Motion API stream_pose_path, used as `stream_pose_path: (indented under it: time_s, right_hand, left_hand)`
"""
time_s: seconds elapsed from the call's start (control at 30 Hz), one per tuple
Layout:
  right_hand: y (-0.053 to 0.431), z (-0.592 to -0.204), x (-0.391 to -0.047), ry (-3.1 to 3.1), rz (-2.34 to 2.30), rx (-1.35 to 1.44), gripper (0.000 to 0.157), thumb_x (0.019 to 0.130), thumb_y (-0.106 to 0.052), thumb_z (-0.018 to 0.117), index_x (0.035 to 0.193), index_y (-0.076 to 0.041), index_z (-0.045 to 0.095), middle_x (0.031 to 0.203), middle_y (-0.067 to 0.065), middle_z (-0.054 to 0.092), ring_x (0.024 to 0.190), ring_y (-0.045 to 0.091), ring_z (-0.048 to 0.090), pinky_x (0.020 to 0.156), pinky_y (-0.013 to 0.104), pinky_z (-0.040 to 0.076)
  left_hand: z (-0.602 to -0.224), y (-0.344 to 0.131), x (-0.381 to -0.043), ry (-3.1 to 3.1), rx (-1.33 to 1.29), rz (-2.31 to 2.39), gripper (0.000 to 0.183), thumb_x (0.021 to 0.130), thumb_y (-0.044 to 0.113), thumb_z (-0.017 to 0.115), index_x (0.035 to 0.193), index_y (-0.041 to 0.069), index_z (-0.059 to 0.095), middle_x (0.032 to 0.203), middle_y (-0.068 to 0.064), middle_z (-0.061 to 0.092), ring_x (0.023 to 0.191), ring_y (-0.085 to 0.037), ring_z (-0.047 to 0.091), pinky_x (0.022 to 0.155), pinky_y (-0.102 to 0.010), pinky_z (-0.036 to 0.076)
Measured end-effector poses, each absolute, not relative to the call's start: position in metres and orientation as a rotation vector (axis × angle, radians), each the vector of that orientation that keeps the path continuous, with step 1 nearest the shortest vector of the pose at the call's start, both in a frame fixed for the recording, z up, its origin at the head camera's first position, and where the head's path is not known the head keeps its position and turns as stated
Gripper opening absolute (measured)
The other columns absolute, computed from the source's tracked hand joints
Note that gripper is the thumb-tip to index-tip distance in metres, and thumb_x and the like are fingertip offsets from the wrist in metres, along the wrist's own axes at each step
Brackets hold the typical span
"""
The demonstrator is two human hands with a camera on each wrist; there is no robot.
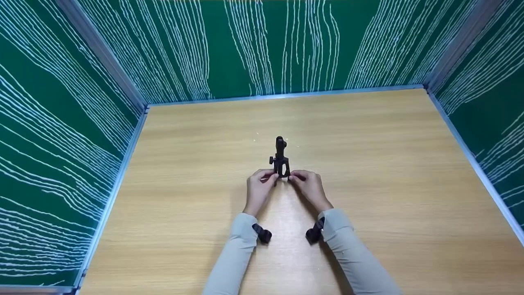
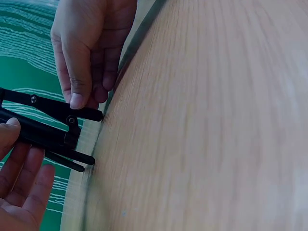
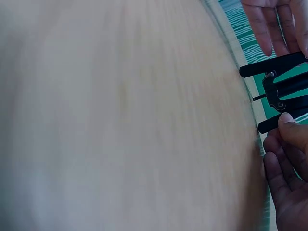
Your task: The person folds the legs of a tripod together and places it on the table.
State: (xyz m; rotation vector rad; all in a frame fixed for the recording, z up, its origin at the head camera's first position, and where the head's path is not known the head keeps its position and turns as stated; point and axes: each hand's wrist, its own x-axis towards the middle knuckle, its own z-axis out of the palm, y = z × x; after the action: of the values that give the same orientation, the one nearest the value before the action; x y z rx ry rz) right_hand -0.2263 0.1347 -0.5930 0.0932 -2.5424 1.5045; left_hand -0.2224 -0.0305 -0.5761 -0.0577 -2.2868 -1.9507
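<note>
A small black mini tripod (image 1: 280, 153) stands at mid-table in the head view, with a knob on its side. My left hand (image 1: 258, 188) pinches it low on its left side. On the opposite side my right hand (image 1: 312, 188) pinches the lower end of a leg. The left wrist view shows the tripod's legs (image 2: 79, 155) spread apart, joined by hinged struts. There the left thumb lies on the black body. In the right wrist view the right thumb presses one leg (image 3: 269, 124), with the fingers curled beneath it.
The wooden table (image 1: 196, 143) spreads around the hands, with a few tiny white specks beyond the tripod. Green walls with white wavy lines (image 1: 278, 49) and metal edging (image 1: 286, 96) enclose its back and sides. Black wrist cameras (image 1: 263, 235) are strapped over both sleeves.
</note>
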Motion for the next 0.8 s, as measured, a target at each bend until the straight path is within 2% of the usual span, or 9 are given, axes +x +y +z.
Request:
stream_pose_path:
  time_s: [0.13,0.37,0.6,0.8]
  right_hand:
    - [0.135,-0.593,-0.225,-2.548,1.57,0.022,0.016,0.083,-0.007,0.073,0.097,0.001,0.074,0.101,0.019,0.072,0.1,0.035,0.067,0.094,0.043,0.052]
    - [0.133,-0.593,-0.223,-2.58,1.67,-0.092,0.02,0.084,-0.009,0.072,0.102,-0.001,0.072,0.109,0.019,0.07,0.106,0.033,0.065,0.099,0.043,0.049]
    - [0.133,-0.592,-0.223,-2.598,1.713,-0.103,0.025,0.083,-0.011,0.073,0.106,-0.001,0.071,0.113,0.019,0.068,0.11,0.033,0.062,0.102,0.045,0.046]
    - [0.133,-0.593,-0.221,-2.588,1.734,-0.094,0.025,0.084,-0.012,0.072,0.106,0.0,0.07,0.112,0.019,0.069,0.109,0.033,0.062,0.102,0.044,0.045]
  left_hand:
    - [-0.574,-0.029,-0.221,-2.295,-0.048,-1.941,0.017,0.083,0.003,0.072,0.099,-0.006,0.071,0.099,-0.019,0.07,0.092,-0.029,0.068,0.079,-0.025,0.058]
    - [-0.539,-0.032,-0.207,-2.33,-0.096,-1.957,0.017,0.084,-0.001,0.069,0.099,-0.009,0.069,0.1,-0.021,0.069,0.091,-0.029,0.068,0.078,-0.024,0.058]
    - [-0.565,-0.043,-0.228,-2.431,-0.178,-1.932,0.02,0.083,0.008,0.073,0.1,-0.004,0.071,0.102,-0.018,0.071,0.092,-0.027,0.07,0.079,-0.023,0.057]
    - [-0.555,-0.055,-0.228,-2.539,-0.216,-1.854,0.024,0.085,0.015,0.072,0.102,-0.001,0.071,0.103,-0.016,0.072,0.094,-0.025,0.07,0.085,-0.026,0.056]
